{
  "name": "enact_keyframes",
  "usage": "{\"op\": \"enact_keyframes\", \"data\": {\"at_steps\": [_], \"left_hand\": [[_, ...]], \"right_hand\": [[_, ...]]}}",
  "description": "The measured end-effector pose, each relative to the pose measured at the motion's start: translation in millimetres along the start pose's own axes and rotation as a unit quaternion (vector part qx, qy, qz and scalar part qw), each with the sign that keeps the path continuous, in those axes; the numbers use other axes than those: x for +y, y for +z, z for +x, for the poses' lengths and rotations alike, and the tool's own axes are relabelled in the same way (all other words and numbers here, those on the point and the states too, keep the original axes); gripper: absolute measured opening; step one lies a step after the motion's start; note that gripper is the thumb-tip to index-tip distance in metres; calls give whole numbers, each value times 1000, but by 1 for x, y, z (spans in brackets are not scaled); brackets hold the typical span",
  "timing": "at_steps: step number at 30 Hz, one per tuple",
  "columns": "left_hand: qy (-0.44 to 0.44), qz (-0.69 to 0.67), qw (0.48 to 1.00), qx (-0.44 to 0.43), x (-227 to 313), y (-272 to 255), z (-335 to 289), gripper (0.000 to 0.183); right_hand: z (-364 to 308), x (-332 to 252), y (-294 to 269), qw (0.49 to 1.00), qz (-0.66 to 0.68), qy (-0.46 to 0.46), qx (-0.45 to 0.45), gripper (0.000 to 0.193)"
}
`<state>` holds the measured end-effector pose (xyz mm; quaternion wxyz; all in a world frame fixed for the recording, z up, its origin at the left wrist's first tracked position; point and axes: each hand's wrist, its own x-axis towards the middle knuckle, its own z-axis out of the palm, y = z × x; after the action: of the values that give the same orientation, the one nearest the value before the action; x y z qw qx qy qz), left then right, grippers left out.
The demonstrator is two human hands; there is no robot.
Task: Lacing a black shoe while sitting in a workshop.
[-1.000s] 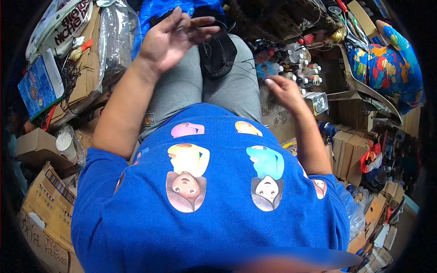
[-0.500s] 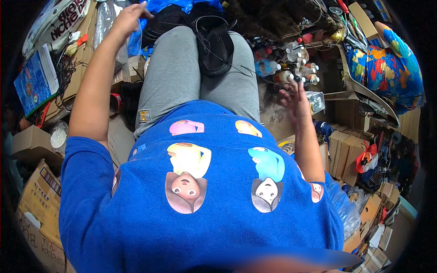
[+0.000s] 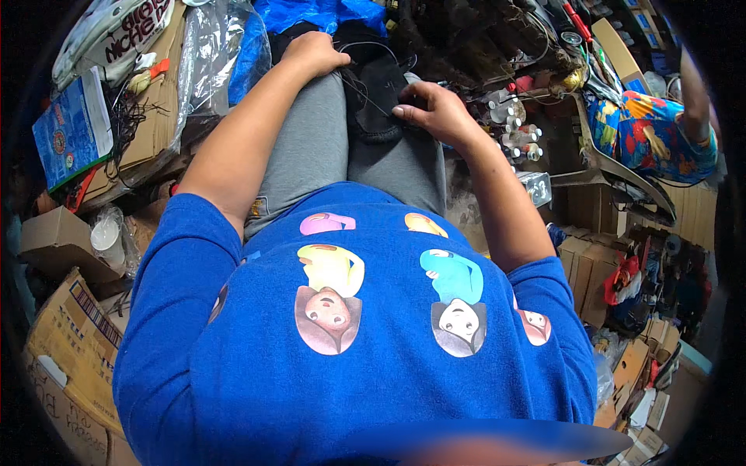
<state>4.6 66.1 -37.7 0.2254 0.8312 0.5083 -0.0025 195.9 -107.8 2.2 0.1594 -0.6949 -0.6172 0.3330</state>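
A black shoe (image 3: 379, 105) lies on my lap, its rounded end toward me, resting between my grey-trousered thighs. Thin dark cord (image 3: 359, 85) loops over it and trails across its top. At the shoe's far left side is my left hand (image 3: 313, 54), fingers curled down and thumb pointing toward the cord; what it grips, if anything, is hidden. My right hand (image 3: 437, 113) is at the shoe's right edge, its fingers bent and thumb close to the forefinger. Whatever sits in that pinch is too small to make out.
Several plastic bottles (image 3: 519, 136) stand on the floor to the right. A person in a colourful patterned garment (image 3: 649, 132) sits farther right. On the left are a blue book (image 3: 70, 136), clear plastic wrap (image 3: 210, 62) and a cardboard box (image 3: 62, 245). Blue plastic (image 3: 322, 12) lies ahead.
Both hands, earlier held wide apart from the shoe, have come inward to its two sides. The shoe stays on my lap. The person at the right has shifted posture.
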Motion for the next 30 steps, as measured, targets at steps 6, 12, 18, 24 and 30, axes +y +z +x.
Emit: {"op": "enact_keyframes", "data": {"at_steps": [6,12,18,24,30], "left_hand": [[26,-4,999,46,-11,4,3,45],[86,1,992,97,-1,20,11,34],[374,-211,893,134,36,16,-85,32],[356,-206,907,91,38,25,-125,24],[349,-195,913,81,37,25,-126,23]], "right_hand": [[-16,-11,14,997,-65,-28,44,38],[-32,-5,18,997,10,59,49,36],[-15,-7,-2,991,-115,10,59,35],[-33,-19,-7,995,-16,15,98,33],[-39,-13,-10,991,105,36,-68,27]]}}
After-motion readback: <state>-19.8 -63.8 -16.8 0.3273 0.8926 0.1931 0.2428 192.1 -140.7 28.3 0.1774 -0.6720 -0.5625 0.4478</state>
